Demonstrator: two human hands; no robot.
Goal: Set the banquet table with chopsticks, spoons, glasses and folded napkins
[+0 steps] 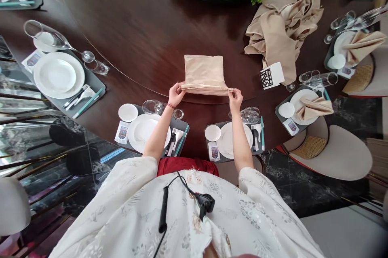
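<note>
At the far left of the dark wooden desk [121,19], a white plate [59,75] sat on a gray mat [97,88], with a stemmed glass [45,33] just above it. Moving right, a small white saucer [127,112], a short glass [152,106] and a second white plate [148,132] lay just below my left hand [176,95], which wore a red thread bracelet [170,105]. My left fingers [179,87] were clamped on one end of the near folded edge of a beige cloth napkin [205,71]. My right fingers [230,93] were clamped on the other end, with the cloth spanning the gap between my hands. The napkin lay on the desk, near the edge in front of me. Below my right hand [235,102] stood a clear glass [250,115] and a third white plate [235,140]. Further right lay a crumpled beige napkin [281,27], touching a small patterned card [272,75].
</note>
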